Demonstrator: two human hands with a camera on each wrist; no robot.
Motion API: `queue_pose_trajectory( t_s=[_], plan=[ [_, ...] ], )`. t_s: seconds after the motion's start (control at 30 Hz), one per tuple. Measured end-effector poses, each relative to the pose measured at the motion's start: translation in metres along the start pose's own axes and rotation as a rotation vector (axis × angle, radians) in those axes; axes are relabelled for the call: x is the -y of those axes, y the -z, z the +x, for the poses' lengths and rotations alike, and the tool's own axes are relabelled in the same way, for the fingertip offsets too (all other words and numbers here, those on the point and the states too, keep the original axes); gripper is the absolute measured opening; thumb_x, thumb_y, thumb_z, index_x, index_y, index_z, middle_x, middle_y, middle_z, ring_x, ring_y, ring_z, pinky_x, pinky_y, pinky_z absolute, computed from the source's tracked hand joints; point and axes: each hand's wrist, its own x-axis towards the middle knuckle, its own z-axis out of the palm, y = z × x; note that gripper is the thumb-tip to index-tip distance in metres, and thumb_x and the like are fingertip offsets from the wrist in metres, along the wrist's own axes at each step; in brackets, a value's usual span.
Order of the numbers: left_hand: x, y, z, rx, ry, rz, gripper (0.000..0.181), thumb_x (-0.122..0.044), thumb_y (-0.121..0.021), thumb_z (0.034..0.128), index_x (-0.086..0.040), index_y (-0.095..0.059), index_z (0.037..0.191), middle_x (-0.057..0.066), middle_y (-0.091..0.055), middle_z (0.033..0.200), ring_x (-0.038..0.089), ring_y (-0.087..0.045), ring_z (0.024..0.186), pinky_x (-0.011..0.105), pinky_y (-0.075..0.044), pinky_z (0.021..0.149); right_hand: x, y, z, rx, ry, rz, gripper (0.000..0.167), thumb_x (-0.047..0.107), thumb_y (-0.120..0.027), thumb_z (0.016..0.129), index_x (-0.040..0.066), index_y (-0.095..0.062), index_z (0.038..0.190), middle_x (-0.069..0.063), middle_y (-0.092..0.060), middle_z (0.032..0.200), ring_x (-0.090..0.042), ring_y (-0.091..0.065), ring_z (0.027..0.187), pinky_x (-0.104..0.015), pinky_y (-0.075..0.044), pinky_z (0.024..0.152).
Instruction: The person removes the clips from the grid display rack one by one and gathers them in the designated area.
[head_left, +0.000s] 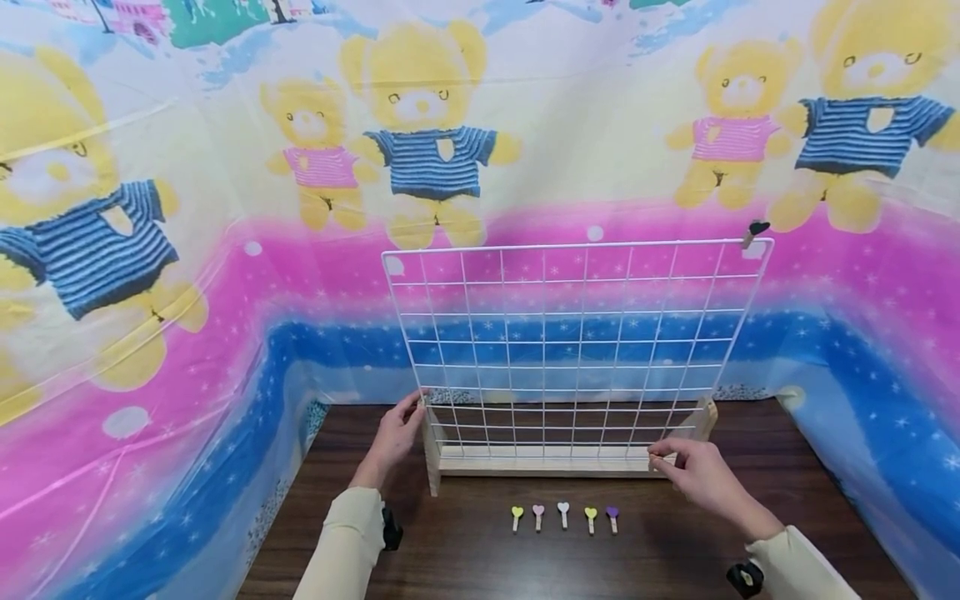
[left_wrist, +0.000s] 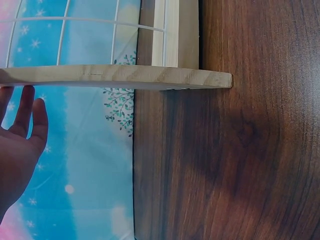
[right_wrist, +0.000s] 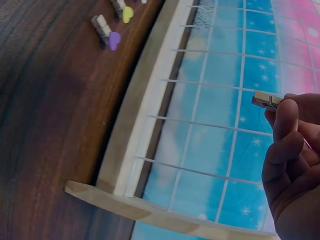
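Note:
A white wire grid panel (head_left: pixel 577 333) stands upright in a wooden stand (head_left: pixel 540 467) on the table. My left hand (head_left: pixel 393 437) is at the stand's left side piece (left_wrist: pixel 115 75), its fingertips touching the outer face of the wood. Between thumb and fingers, my right hand (head_left: pixel 697 471) pinches a small wooden clothespin (right_wrist: pixel 265 100) in front of the grid's lower right; its far end is hidden by the fingers. Several heart-topped clothespins lie in a row before the stand: yellow (head_left: pixel 517 517), pink (head_left: pixel 538 517), white (head_left: pixel 564 513), another yellow (head_left: pixel 591 518) and purple (head_left: pixel 612 518).
A clothespin with a black heart (head_left: pixel 756 232) is clipped on the grid's top edge near the right corner. Dark wood-grain tabletop (head_left: pixel 465 558) lies under everything. Behind and at both sides hangs a cloth (head_left: pixel 600 167) printed with bears.

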Motion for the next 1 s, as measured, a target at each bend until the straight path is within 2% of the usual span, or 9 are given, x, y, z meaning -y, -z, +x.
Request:
queue_pose_trajectory(
  t_s=[0.07,0.2,0.6,1.0],
  plan=[
    [0.000,0.001,0.000,0.005,0.000,0.000,0.039,-0.020,-0.045,0.1019,-0.013,-0.048,0.140,0.018,-0.051,0.132,0.032,-0.047,0.120,0.050,-0.041,0.094,-0.005,-0.004,0.000,-0.010,0.019,-0.012,0.011,0.008,-0.071,0.083,0.015,-0.072,0.092,0.012,-0.053,0.059,-0.002,-0.042,0.045,-0.024,-0.037,0.040],
    [0.000,0.002,0.000,0.013,-0.005,0.002,0.039,-0.019,-0.044,0.1021,-0.011,-0.046,0.141,0.018,-0.052,0.131,0.032,-0.048,0.119,0.050,-0.042,0.093,-0.016,-0.013,0.001,-0.031,0.059,-0.021,0.010,0.007,-0.072,0.082,0.014,-0.072,0.088,0.011,-0.058,0.069,0.000,-0.041,0.047,-0.023,-0.037,0.042],
    [0.001,0.002,-0.001,0.012,-0.008,-0.008,0.039,-0.019,-0.045,0.1017,-0.011,-0.047,0.140,0.019,-0.050,0.132,0.034,-0.047,0.120,0.051,-0.041,0.094,-0.022,-0.022,0.000,0.034,-0.027,0.002,0.009,0.006,-0.071,0.083,0.013,-0.071,0.088,0.008,-0.062,0.073,-0.003,-0.046,0.050,-0.024,-0.041,0.044],
    [0.000,0.001,-0.001,0.014,0.013,-0.018,0.039,-0.020,-0.045,0.1019,-0.014,-0.047,0.141,0.018,-0.050,0.133,0.033,-0.047,0.121,0.050,-0.041,0.094,-0.027,-0.031,0.001,0.014,-0.005,0.009,0.010,0.006,-0.070,0.084,0.013,-0.072,0.090,0.007,-0.064,0.076,-0.003,-0.047,0.048,-0.024,-0.041,0.043]
  ],
)
